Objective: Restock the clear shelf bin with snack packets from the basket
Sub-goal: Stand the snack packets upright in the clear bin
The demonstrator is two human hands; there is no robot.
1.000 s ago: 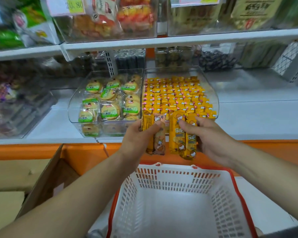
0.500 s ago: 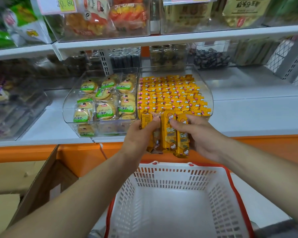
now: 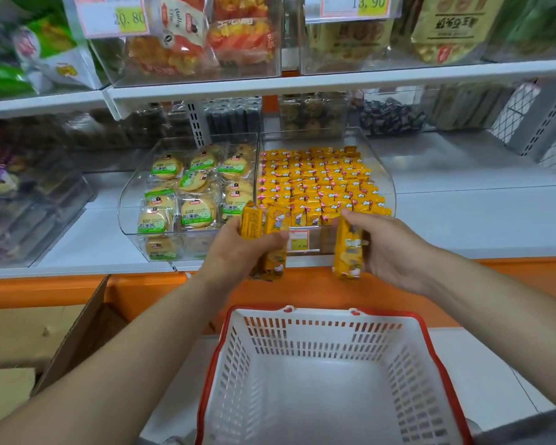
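While two bare hands are working above one white, red-rimmed basket (image 3: 411,380), the left hand (image 3: 238,255) is gripping at least two yellow snack packets (image 3: 275,242) and the right hand (image 3: 395,252) is clutching a further packet (image 3: 347,248), possibly two. Each held packet is standing upright, long axis vertical, one end pointing up at the shelf and the other down toward the basket. Just beyond the fingers, the clear bin (image 3: 387,175) is holding rows of matching yellow packets, too many to count. Touching its left side, a second clear bin (image 3: 127,200) is displaying about a dozen round biscuit packs (image 3: 196,211). Two price tags (image 3: 113,17) are hanging overhead.
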